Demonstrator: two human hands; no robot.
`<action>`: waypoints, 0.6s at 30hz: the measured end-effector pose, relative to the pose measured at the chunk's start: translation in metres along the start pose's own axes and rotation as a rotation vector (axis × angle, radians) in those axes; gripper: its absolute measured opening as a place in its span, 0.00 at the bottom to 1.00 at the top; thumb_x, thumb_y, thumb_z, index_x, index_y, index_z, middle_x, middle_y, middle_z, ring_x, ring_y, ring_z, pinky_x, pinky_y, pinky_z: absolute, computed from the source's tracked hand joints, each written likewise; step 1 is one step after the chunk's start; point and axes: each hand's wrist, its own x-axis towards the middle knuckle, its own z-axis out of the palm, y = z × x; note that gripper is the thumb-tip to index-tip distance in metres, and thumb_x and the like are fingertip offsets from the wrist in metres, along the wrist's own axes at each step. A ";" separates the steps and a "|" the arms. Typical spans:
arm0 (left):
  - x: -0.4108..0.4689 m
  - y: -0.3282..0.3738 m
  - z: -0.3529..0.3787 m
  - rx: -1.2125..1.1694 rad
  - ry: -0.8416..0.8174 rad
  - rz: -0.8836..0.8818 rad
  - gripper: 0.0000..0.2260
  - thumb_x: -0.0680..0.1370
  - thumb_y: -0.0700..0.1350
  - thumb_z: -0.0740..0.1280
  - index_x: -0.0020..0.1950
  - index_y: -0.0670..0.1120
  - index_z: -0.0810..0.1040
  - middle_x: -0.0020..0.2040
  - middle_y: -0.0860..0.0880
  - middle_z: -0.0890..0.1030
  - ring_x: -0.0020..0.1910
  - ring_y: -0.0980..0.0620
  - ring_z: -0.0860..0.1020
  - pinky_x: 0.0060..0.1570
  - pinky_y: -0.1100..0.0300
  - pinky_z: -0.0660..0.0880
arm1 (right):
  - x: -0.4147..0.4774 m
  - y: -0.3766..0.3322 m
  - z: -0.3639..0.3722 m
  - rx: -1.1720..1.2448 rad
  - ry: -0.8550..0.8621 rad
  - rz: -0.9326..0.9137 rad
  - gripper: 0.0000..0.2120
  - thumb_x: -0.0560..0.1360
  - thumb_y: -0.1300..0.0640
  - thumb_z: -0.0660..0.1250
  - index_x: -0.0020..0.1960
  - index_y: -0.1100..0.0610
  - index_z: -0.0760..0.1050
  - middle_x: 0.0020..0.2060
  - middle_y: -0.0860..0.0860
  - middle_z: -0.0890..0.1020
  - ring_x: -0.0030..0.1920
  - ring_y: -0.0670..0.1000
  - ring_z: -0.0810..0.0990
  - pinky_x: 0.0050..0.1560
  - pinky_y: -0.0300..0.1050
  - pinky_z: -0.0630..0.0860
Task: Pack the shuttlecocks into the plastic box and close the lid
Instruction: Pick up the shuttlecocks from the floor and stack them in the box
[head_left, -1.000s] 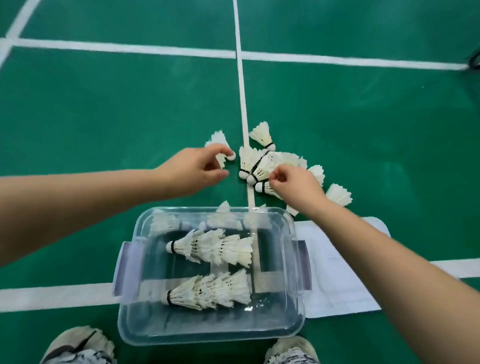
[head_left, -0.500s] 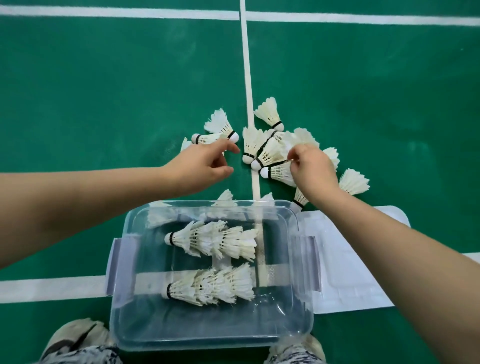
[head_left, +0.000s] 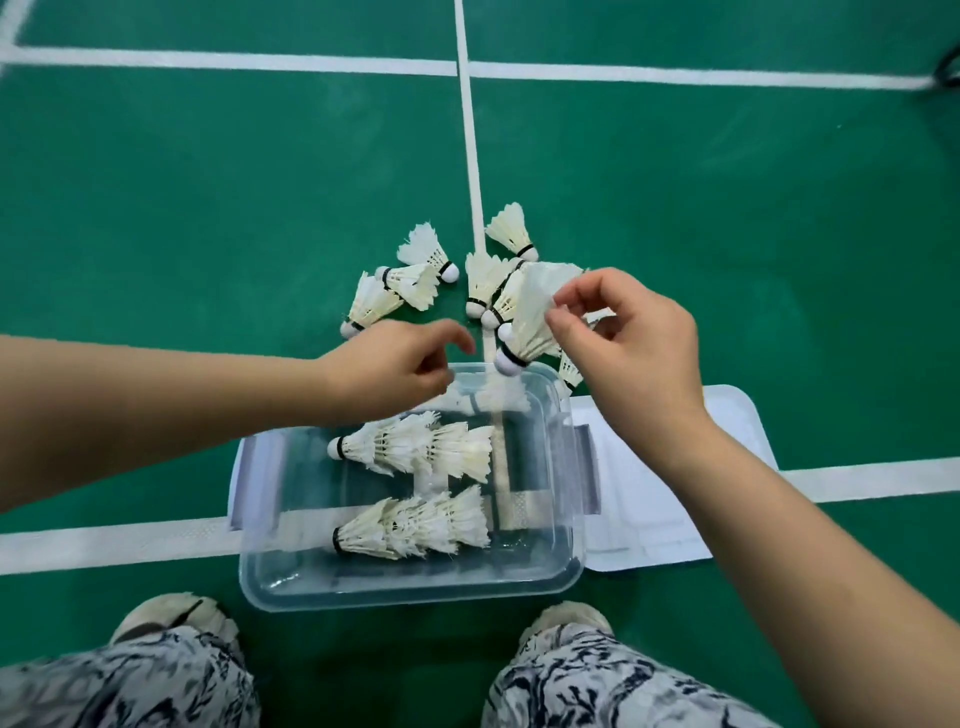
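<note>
The right hand (head_left: 634, 353) pinches 1 shuttlecock (head_left: 530, 322) by its feather skirt between thumb and fingertips, cork tipped down over the far rim of the plastic box (head_left: 405, 597). The left hand (head_left: 395, 371) hovers over the box's far left corner, fingers loosely curled, nothing showing in its grip. It seems best to lower the shuttlecock cork-first and nest it into 1 of the 2 stacked rows (head_left: 415, 449) inside (a light pinch spares the feathers). The loose shuttlecocks (head_left: 395, 291) lie on the floor (head_left: 208, 208) just beyond, and the lid (head_left: 670, 499) lies beside the box, on its right.

Both forearms reach forward; the left hand (head_left: 395, 371) hangs loosely curled, the right hand (head_left: 631, 353) pinches a shuttlecock (head_left: 532, 317).
</note>
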 end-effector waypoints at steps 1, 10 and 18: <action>-0.006 0.000 0.004 0.033 -0.036 0.006 0.10 0.77 0.43 0.61 0.57 0.49 0.70 0.40 0.51 0.81 0.37 0.51 0.75 0.41 0.57 0.71 | -0.010 -0.006 -0.002 0.017 -0.050 0.014 0.13 0.72 0.60 0.69 0.35 0.44 0.72 0.32 0.39 0.77 0.28 0.39 0.72 0.32 0.27 0.66; -0.033 -0.017 0.047 0.158 -0.273 0.001 0.09 0.77 0.47 0.60 0.56 0.48 0.66 0.35 0.57 0.70 0.38 0.51 0.72 0.40 0.57 0.67 | -0.058 0.026 0.040 -0.476 -0.468 0.092 0.05 0.74 0.55 0.62 0.45 0.51 0.77 0.44 0.49 0.84 0.46 0.53 0.80 0.46 0.46 0.76; -0.019 -0.044 0.043 0.171 -0.252 -0.173 0.03 0.77 0.40 0.54 0.47 0.48 0.65 0.42 0.46 0.74 0.39 0.45 0.70 0.39 0.56 0.66 | -0.069 0.046 0.069 -0.699 -0.679 0.089 0.08 0.75 0.64 0.57 0.52 0.58 0.71 0.46 0.57 0.80 0.41 0.58 0.74 0.37 0.45 0.65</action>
